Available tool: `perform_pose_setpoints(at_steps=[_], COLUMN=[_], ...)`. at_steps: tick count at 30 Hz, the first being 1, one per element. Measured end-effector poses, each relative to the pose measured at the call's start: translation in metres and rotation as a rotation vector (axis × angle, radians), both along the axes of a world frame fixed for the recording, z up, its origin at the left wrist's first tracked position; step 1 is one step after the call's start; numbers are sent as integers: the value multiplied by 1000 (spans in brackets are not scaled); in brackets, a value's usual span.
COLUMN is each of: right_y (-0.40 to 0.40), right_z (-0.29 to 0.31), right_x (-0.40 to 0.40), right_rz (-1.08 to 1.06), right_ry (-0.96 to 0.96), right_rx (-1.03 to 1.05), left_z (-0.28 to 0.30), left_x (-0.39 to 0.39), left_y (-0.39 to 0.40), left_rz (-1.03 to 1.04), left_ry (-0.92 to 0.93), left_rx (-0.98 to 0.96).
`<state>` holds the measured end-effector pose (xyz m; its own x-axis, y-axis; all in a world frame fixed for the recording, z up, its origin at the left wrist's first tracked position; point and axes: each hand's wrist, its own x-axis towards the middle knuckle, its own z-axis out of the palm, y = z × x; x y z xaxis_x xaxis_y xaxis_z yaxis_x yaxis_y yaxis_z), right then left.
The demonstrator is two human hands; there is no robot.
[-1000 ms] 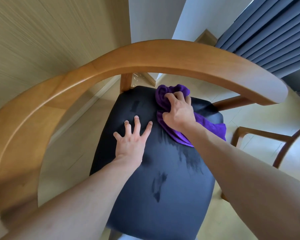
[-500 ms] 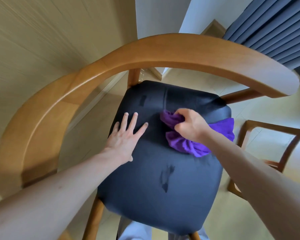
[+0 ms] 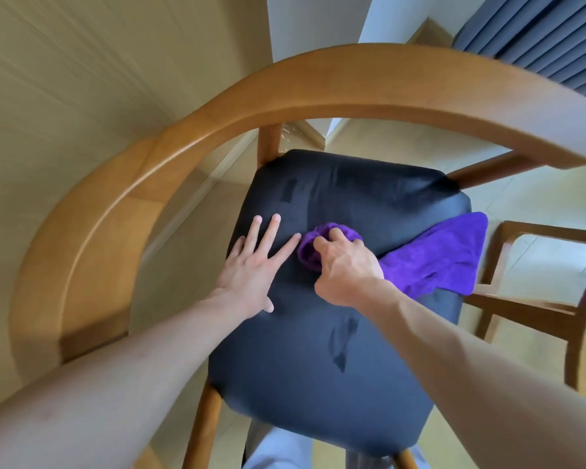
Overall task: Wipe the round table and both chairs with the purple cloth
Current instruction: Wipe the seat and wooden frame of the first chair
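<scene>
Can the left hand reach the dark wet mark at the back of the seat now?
Probably yes. The left hand lies flat on the seat, with nothing between its fingertips and the mark.

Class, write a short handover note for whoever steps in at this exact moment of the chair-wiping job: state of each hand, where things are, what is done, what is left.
Left hand: open, flat on the black seat, bracing.
Right hand: closed on the bunched purple cloth, pressing it mid-seat; the loose end trails to the seat's right edge.
Done: seat wiping is under way; damp streaks show on it.
Left: finish this seat, wipe the curved wooden backrest, then the second chair on the right. The round table is out of view, so I cannot tell its state.
</scene>
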<state>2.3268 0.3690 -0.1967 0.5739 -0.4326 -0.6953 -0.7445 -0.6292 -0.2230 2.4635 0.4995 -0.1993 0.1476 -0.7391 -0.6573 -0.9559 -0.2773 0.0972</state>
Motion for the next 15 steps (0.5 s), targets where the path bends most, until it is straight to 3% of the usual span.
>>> perform_pose_setpoints(at_steps=[2,5,9,11,15], right_y=[10,0,-31,-56,-77], right_z=[12,33,50,46,12], right_x=[-11,-9,21,48,90], right_rz=[14,-246,-529,-554,-347], right_ry=[59,31,-365,-473,-241], right_rx=[116,290,96,16,-3], left_z=[4,5,0,-3,-6], left_x=[0,3,7,7,10], left_y=[-1,-3,4,6,10], left_rz=[-5,-11,30,70,91], left_ry=[2,38,68,103,141], left_rx=[23,8,-33,-52,-91])
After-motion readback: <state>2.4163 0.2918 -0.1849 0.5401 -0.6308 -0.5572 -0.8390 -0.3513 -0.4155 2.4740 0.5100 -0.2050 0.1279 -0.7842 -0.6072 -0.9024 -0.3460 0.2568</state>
